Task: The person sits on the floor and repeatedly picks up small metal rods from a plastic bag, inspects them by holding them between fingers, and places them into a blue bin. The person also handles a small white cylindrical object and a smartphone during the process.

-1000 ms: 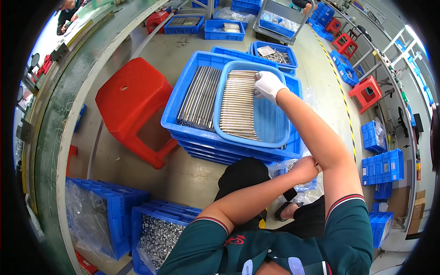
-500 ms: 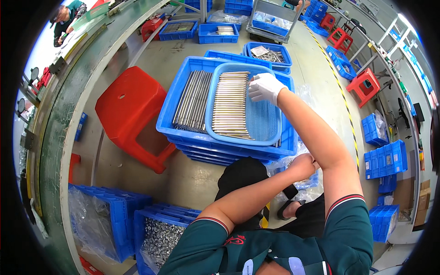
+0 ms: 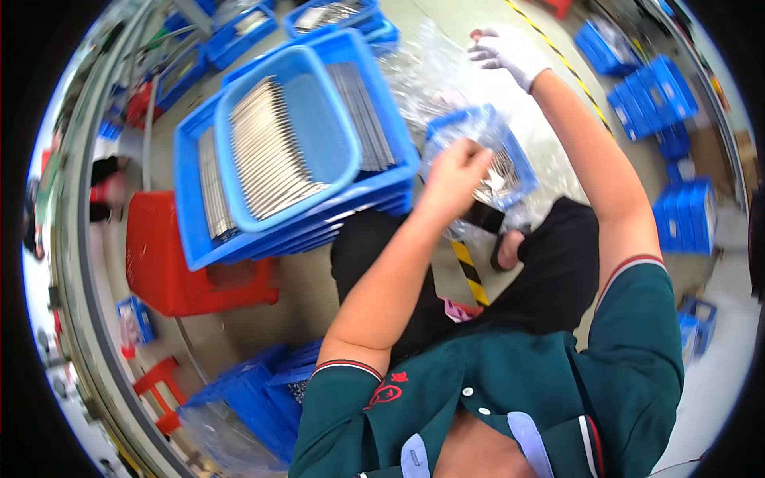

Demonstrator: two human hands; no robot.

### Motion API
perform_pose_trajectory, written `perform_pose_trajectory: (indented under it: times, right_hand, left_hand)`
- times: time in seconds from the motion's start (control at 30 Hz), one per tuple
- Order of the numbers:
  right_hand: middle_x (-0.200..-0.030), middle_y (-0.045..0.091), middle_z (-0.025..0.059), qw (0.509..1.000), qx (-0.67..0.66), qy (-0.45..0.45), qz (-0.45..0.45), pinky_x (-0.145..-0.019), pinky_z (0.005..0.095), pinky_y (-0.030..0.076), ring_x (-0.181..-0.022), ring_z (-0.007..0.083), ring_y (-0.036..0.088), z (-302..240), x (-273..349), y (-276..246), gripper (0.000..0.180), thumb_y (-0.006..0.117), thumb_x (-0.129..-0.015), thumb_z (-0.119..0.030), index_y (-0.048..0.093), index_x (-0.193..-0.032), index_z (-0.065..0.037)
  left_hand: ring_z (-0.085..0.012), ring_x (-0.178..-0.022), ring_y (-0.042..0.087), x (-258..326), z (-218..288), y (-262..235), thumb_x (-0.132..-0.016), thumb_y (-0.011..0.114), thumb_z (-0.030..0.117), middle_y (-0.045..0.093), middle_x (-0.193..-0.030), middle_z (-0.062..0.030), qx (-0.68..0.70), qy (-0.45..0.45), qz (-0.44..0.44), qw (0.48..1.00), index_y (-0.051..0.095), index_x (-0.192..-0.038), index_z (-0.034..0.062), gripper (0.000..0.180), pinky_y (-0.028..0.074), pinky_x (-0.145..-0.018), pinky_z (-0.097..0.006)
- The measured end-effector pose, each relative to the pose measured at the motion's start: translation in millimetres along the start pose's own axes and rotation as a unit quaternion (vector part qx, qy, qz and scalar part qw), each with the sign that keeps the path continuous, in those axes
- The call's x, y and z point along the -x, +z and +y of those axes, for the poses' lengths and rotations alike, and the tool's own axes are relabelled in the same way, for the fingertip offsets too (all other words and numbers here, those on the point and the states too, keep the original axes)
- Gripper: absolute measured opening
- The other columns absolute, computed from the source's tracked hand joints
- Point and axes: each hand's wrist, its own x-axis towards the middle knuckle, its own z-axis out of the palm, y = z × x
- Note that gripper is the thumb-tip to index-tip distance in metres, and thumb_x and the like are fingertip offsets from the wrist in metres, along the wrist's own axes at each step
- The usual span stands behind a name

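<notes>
My bare left hand is over the near edge of a small blue bin, its fingers curled together. Whatever they may hold is hidden by blur. Loose metal parts and a clear plastic bag lie in that bin. Farther out to the right, my right hand, in a white glove with bare fingertips, hangs over the floor with fingers apart and nothing visible in them. At left, a light blue basket holds a row of slim metal rods.
The basket rests on a stack of blue crates with more rods. A red stool stands left of it. Plastic sheeting lies beyond the small bin. Blue crates stand at right, a workbench at left.
My view has swung, so the crate stack appears farther left. My right hand has left the basket and moved right. My left hand has come over the small bin.
</notes>
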Motion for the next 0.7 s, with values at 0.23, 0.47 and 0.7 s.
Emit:
perform_pose_trajectory:
  times: [0.23, 0.47, 0.7]
  right_hand:
    - [-0.068, 0.062, 0.0081, 0.895, 0.066, 0.371, -0.236, -0.046, 0.0299, 0.046, -0.054, 0.0197, 0.059, 253, 37, -58, 0.015, 0.054, -0.079, -0.012, 0.064, -0.088, -0.006]
    - [-0.089, 0.066, 0.0213, 0.799, 0.477, 0.154, -0.331, -0.072, 0.0396, 0.052, -0.082, 0.0326, 0.066, 371, 67, -9, 0.032, 0.051, -0.076, -0.022, 0.068, -0.089, 0.001]
    - [-0.115, 0.062, 0.0160, 0.818, 0.418, 0.309, -0.246, -0.087, 0.0396, 0.049, -0.105, 0.0311, 0.060, 433, 74, 25, 0.040, 0.054, -0.074, -0.022, 0.065, -0.109, -0.007]
  left_hand:
    - [-0.0065, -0.062, 0.048, -5, 15, 20, -0.092, 0.057, 0.025, 0.059, -0.075, -0.0005, 0.148, -0.063, 0.009, 0.987, 0.058, -0.093, 0.0053, 0.020, 0.039, -0.060, -0.021]
    - [-0.0091, -0.065, 0.048, -11, 14, 28, -0.093, 0.056, 0.024, 0.058, -0.077, -0.0029, 0.183, -0.103, 0.039, 0.977, 0.058, -0.093, 0.0048, 0.019, 0.039, -0.062, -0.022]
    - [-0.0110, -0.064, 0.049, -27, 11, 38, -0.094, 0.054, 0.022, 0.057, -0.075, -0.0057, 0.198, -0.134, 0.039, 0.970, 0.056, -0.092, 0.0018, 0.020, 0.039, -0.060, -0.024]
